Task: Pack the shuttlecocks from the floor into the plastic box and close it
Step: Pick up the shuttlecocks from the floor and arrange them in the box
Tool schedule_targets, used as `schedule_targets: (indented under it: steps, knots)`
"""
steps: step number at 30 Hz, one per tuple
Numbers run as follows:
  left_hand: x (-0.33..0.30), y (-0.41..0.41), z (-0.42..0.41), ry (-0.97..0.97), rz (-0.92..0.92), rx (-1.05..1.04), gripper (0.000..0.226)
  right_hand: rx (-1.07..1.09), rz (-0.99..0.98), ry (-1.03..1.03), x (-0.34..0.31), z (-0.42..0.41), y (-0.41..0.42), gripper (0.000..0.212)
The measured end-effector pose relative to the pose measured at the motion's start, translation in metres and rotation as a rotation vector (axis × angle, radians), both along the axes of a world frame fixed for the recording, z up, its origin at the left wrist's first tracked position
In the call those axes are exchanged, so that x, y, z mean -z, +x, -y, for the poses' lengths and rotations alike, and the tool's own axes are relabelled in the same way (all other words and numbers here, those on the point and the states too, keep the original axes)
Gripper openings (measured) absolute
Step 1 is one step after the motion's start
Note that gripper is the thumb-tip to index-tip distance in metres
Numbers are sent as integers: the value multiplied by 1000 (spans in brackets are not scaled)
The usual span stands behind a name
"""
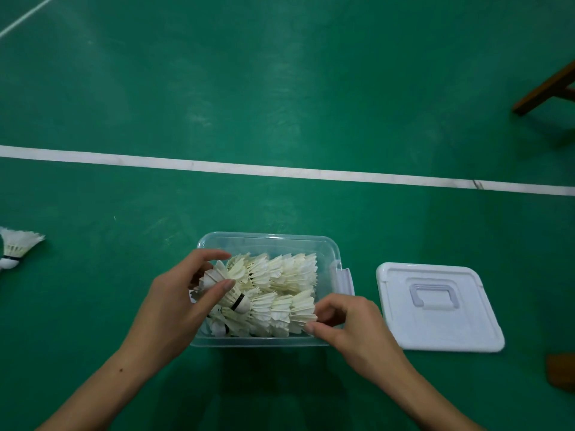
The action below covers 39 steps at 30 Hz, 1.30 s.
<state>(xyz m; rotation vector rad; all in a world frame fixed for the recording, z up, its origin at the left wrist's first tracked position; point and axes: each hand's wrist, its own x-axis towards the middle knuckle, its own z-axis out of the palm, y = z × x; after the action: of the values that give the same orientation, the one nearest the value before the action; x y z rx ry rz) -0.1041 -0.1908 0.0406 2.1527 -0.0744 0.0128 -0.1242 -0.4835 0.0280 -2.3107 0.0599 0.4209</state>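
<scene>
Green court floor (280,88), box (267,239) w/ shuttlecocks (280,290), lid (435,306) beside.

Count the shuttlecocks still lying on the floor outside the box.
1: a shuttlecock at the far left edge, partly cut off. Others may lie out of view.
</scene>
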Motion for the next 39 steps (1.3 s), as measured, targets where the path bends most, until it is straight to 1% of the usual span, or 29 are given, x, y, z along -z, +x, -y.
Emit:
schedule_targets:
  steps: [2, 7, 8, 10, 12, 13, 15, 18, 20, 23, 26, 30, 33, 35, 37, 39]
  knots:
    - [-1, 0, 1, 6, 3, 7, 33, -2, -8, -1, 6, -4, 3, 17]
    - [2, 0, 3, 18, -16, 33, 38, -20, 18, -183, 8, -11, 9, 31]
    - [1, 0, 4, 19, -16, 39, 40, -27, -4, -173, 6, -10, 10, 32]
    - [-1, -1, 5, 6, -12, 36, 44, -42, -74, -77, 0, -6, 11, 29]
    - [-7, 1, 5, -6, 9, 33, 40, -61, -119, 32, -10, 2, 12, 27]
    - [-10, 2, 5, 2, 38, 46, 36, -69, -111, 49, -16, 7, 13, 29]
    - [-16, 7, 6, 24, 111, 101, 28, -80, -61, 34, -29, 18, 17, 34]
    - [-28, 18, 14, 5, 160, 225, 21, -107, 30, 37, -50, 27, 26, 33]
    - [-36, 28, 23, 33, 156, 348, 19, -140, 105, 80, -61, 22, 32, 35]
    - [-42, 43, 35, 102, 99, 492, 14, -198, 227, 158, -73, 10, 40, 47]
    - [-43, 53, 42, 58, 21, 555, 10, -249, 277, 193, -74, 6, 45, 48]
    - [-43, 54, 48, 24, 23, 548, 11, -295, 273, 174, -68, 6, 45, 42]
    - [-41, 51, 53, -65, 12, 521, 17, -302, 341, 123, -66, 7, 43, 43]
    - [-40, 48, 57, -96, 25, 493, 30, -302, 403, 78, -64, 9, 41, 40]
    - [-38, 45, 53, -94, 25, 448, 45, -273, 446, 51, -59, 18, 37, 35]
    - [-34, 41, 37, -33, 36, 405, 48, -185, 458, 37, -54, 31, 29, 34]
